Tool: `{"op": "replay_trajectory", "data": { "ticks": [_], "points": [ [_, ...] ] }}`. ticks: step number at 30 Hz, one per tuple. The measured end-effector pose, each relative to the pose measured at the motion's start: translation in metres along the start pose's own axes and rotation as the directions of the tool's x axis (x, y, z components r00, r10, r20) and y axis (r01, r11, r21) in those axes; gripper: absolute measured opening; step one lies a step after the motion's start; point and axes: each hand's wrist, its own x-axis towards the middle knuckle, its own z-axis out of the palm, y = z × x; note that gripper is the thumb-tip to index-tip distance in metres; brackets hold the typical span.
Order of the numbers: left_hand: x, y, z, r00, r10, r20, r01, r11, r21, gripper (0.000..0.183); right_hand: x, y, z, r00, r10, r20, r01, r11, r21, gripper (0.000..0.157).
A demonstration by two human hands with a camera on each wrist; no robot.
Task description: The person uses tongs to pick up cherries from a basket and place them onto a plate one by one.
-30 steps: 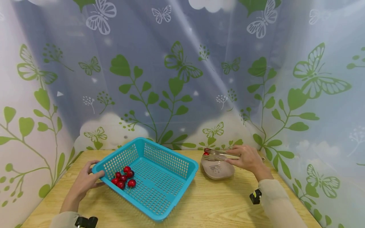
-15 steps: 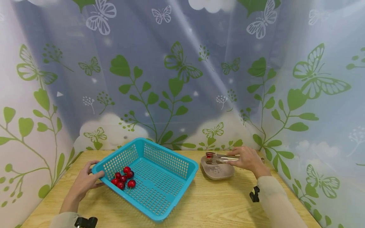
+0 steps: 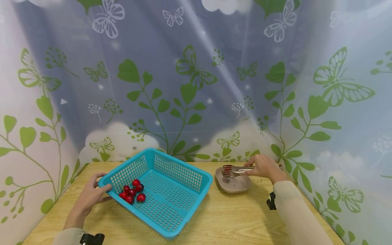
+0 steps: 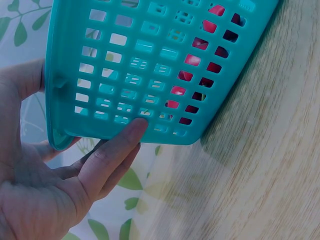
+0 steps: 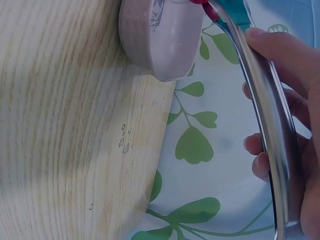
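In the head view my left hand [image 3: 88, 197] holds the left corner of a blue perforated plastic basket [image 3: 165, 187], its thumb over the rim. The left wrist view has a fingertip [image 4: 137, 127] against the basket's outer wall. Several red cherries [image 3: 132, 192] lie inside at the left. On the other side, my right hand [image 3: 264, 168] grips metal tongs [image 3: 242, 170] with slotted ends. Between those ends shows red, a cherry [image 5: 199, 1], mostly hidden behind the slots. The tong ends are over a small pinkish-beige bowl [image 3: 235, 185], to the right of the basket.
Everything rests on a light wooden table [image 3: 220, 221]. A printed curtain [image 3: 196, 119] with butterflies and leaves hangs right behind it and along both sides. The bowl stands near the table's back edge.
The tongs with the cherry have shifted slightly right and a little lower, further over the bowl. My right forearm moved a bit with them. My left hand and the basket have stayed put.
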Motion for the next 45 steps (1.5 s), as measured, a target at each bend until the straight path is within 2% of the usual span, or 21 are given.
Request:
{"op": "replay_trajectory", "data": {
  "ticks": [3,12,19,29,37,43,45],
  "points": [
    [0.001,0.0,0.0,1.0,-0.004,0.001,0.004,1.0,0.0,0.066,0.003,0.0,0.0,1.0,0.013,0.011,-0.013,1.0,0.005,0.025],
    [0.0,0.004,0.0,1.0,-0.017,0.004,0.017,1.0,-0.011,0.066,0.004,-0.004,0.004,1.0,-0.023,0.006,0.023,1.0,-0.013,0.025],
    [0.0,0.004,-0.001,0.999,-0.047,0.01,0.048,0.999,-0.022,0.067,0.003,-0.006,0.011,1.0,0.009,0.016,-0.009,1.0,-0.01,0.025],
    [0.001,0.004,-0.001,0.999,-0.043,0.007,0.043,0.999,-0.014,0.068,0.001,-0.006,0.017,1.0,0.01,0.0,-0.01,0.999,-0.037,0.028],
    [0.0,0.005,-0.001,0.999,-0.039,0.004,0.039,0.999,-0.01,0.067,0.0,-0.008,0.008,0.999,0.036,0.026,-0.035,0.999,-0.035,0.037],
    [0.001,0.005,-0.001,0.999,-0.045,0.009,0.045,0.999,-0.015,0.068,0.0,-0.011,-0.003,1.0,-0.009,-0.03,0.005,0.993,-0.119,0.044],
    [0.001,0.005,-0.001,0.999,-0.046,0.01,0.046,0.999,-0.016,0.068,0.0,-0.015,-0.008,0.996,-0.053,-0.068,0.042,0.987,-0.157,0.046]
  ]
}}
